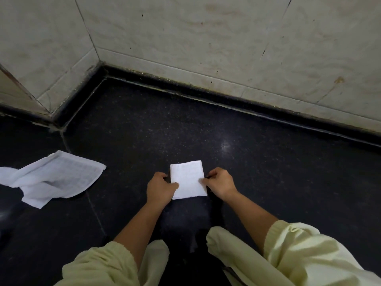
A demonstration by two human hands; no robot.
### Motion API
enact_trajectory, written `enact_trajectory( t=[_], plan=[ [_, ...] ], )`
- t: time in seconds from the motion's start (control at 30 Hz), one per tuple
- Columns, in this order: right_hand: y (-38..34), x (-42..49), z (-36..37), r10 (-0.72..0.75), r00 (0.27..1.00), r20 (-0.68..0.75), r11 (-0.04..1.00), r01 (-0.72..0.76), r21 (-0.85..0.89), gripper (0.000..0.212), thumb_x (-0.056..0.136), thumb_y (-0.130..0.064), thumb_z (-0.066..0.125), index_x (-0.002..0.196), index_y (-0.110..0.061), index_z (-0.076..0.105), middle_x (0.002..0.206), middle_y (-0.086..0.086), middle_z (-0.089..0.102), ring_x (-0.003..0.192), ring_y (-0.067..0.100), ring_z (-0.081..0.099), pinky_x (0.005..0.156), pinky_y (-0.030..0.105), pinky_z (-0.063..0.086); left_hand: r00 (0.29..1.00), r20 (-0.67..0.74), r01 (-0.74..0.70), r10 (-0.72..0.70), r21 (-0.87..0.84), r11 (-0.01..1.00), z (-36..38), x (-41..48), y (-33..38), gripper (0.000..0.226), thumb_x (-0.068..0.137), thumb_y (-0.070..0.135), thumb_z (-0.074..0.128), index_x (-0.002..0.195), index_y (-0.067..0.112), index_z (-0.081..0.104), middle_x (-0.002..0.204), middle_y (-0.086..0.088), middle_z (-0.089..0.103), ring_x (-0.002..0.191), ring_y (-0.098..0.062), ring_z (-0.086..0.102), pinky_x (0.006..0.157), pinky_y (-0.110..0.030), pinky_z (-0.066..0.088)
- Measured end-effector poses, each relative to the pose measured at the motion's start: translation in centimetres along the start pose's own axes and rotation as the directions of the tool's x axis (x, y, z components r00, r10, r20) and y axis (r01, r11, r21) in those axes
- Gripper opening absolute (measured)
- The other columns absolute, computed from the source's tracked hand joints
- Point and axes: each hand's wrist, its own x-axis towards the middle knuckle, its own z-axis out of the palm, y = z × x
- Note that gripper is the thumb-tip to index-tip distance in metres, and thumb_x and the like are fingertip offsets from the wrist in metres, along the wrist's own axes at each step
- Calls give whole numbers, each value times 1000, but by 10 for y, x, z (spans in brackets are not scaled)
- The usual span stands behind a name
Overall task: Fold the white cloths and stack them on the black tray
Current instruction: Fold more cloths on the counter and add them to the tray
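The folded white cloth (188, 179) lies as a small square on the black stone surface (268, 162), well in front of its back edge, where the tiled wall (206, 38) rises. It sits between the 2 hands. The left hand (159, 189) pinches its left edge, thumb on top and fingers curled at the side. The right hand (221, 185) pinches the right edge the same way. A loose white cloth (53, 178) lies rumpled well apart, in front of the surface's back-left corner.
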Motion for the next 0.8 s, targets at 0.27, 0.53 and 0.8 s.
enact_trajectory(
  t=[0.27,0.53,0.8],
  plan=[
    [-2,-1,10,164,981,101,894,-191,405,20,74,-12,73,90,-5,62,98,14,69,92,29,66,84,42,56,927,272,331,-259,-265,906,-8,5,20,14,79,10,68,75,5,55,64,-4,51,53,-12,47,42,-18,38],
    [0,-12,-4,156,932,326,641,-347,685,39,73,-2,61,112,2,65,111,19,70,97,30,68,73,33,56,806,528,507,-268,-382,773,-18,-1,31,33,76,4,63,109,10,64,109,-13,69,93,-25,67,73,-33,56],
    [15,-27,-37,78,964,256,604,-250,757,34,74,1,55,104,-7,69,106,16,71,97,32,67,79,39,56,774,615,424,-151,-327,845,2,-5,58,39,78,-1,56,109,21,67,101,-4,69,90,-19,63,70,-30,52]
  ],
)
